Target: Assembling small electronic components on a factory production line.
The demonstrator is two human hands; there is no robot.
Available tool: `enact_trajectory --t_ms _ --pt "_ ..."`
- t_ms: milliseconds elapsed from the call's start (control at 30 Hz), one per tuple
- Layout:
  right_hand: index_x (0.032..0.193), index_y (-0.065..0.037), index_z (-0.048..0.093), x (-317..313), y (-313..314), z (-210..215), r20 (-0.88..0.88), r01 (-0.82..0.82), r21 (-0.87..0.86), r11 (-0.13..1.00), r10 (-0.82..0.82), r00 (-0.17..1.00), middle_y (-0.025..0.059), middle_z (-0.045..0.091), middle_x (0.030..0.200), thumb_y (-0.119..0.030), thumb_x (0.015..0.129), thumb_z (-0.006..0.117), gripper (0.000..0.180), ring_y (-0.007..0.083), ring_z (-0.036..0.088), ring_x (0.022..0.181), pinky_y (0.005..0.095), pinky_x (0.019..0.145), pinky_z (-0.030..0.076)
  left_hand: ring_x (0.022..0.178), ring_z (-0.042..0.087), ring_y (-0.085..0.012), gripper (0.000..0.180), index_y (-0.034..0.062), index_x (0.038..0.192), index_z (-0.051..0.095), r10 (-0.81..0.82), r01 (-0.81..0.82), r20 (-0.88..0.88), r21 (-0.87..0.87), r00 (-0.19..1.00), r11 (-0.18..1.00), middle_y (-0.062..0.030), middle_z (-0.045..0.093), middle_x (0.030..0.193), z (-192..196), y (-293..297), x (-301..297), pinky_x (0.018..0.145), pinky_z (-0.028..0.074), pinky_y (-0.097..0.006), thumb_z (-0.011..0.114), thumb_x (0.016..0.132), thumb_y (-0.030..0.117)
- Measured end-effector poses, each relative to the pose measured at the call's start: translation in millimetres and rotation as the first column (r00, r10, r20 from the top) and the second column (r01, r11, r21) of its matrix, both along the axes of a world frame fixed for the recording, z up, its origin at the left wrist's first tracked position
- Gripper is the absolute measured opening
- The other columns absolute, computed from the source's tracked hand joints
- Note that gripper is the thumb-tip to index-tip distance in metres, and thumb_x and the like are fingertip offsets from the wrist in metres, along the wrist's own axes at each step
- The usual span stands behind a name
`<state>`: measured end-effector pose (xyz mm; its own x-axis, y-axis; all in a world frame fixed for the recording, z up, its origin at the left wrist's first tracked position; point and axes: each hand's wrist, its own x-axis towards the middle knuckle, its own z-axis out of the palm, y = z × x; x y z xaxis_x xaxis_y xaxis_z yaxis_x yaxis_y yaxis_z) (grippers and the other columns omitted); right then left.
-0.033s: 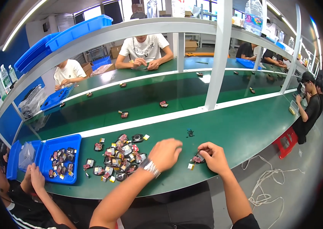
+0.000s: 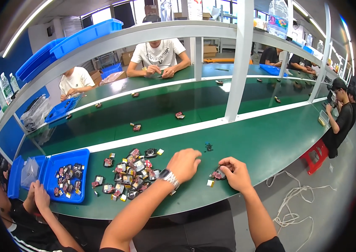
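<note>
My right hand (image 2: 237, 173) is closed on the edge of a small black electronic module (image 2: 217, 174) with a reddish circuit board. A yellow-and-white tab (image 2: 210, 183) lies beside that module, toward the table's front edge. To its left, my left hand (image 2: 185, 165) is held over the table with its fingers curled in. The fingertips are partly hidden, and whatever they may hold does not show. Just beyond the left hand lies a little cluster of tiny black parts (image 2: 208, 147). Left of my left wrist is a heap of similar modules (image 2: 121, 178), several with yellow-and-white tabs.
A blue tray (image 2: 86, 174) holding more modules stands at the left, near a co-worker's hands (image 2: 38, 195). Beyond the white rail (image 2: 165, 131), scattered modules (image 2: 180, 115) lie on a green strip. A white post (image 2: 239, 63) rises from the rail. White cable (image 2: 291, 201) coils on the floor.
My left hand has shifted very slightly away from me. My right hand stays at the module.
</note>
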<state>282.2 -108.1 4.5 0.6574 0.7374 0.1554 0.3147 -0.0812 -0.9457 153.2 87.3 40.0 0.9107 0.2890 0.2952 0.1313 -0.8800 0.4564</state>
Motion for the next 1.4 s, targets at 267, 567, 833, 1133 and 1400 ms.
enact_trajectory --t_ms 267,567,833,1133,1400 --pt "0.104 0.003 0.068 8.6 -4.2 -10.0 -0.043 0.016 0.113 0.993 -0.011 0.999 0.0041 0.07 0.091 0.005 0.092 0.064 0.012 0.0071 0.064 0.08 0.0227 0.073 0.052 0.093 0.067 -0.0326 0.016 0.0113 0.099 0.08 0.145 -0.148 -0.068 -0.051 0.987 0.988 -0.0117 0.068 0.095 -16.3 10.8 61.1 0.083 0.054 -0.043 0.076 0.085 0.017" --pt "0.102 0.003 0.068 5.0 -4.6 -1.2 -0.01 0.018 0.08 0.997 -0.017 1.0 0.0049 0.07 0.09 0.005 0.092 0.065 0.011 0.0083 0.064 0.08 0.0236 0.073 0.053 0.089 0.067 -0.0323 0.009 0.0049 0.087 0.073 0.149 -0.152 -0.045 -0.06 0.988 0.987 -0.0111 0.067 0.093 -22.9 10.9 61.9 0.079 0.053 -0.045 0.074 0.085 0.014" --pt "0.107 0.003 0.067 6.4 -9.8 -8.6 -0.088 -0.027 0.136 0.99 0.04 0.995 0.0047 0.07 0.095 0.005 0.094 0.063 0.013 0.0087 0.064 0.084 0.0243 0.077 0.053 0.067 0.068 -0.0202 0.01 0.0016 0.092 0.068 0.156 -0.104 0.046 -0.562 0.987 0.821 -0.0103 0.071 0.079 -3.9 -12.7 -27.6 0.064 0.054 -0.033 0.067 0.091 0.011" --pt "0.109 0.004 0.068 -59.8 8.1 12.7 -0.196 -0.287 0.327 0.9 0.362 0.911 0.0071 0.063 0.108 0.008 0.095 0.06 0.017 0.0118 0.061 0.095 0.0265 0.084 0.051 0.075 0.069 -0.0165 0.011 -0.0059 0.094 0.064 0.418 0.114 0.209 -0.964 0.884 0.24 -0.0209 0.072 0.096 -38.6 -98.7 -193.4 0.062 0.057 -0.025 0.071 0.087 -0.01" --pt "0.112 0.004 0.067 -117.3 45.2 6.9 -0.369 -0.39 0.367 0.844 0.517 0.772 0.0069 0.064 0.11 0.003 0.098 0.062 0.016 0.012 0.061 0.1 0.0271 0.086 0.051 0.078 0.07 -0.0188 0.018 -0.0042 0.095 0.064 0.614 0.155 0.287 -0.953 0.736 0.259 -0.0219 0.072 0.098 -42.8 -97.1 -201.8 0.063 0.058 -0.026 0.072 0.083 -0.015"
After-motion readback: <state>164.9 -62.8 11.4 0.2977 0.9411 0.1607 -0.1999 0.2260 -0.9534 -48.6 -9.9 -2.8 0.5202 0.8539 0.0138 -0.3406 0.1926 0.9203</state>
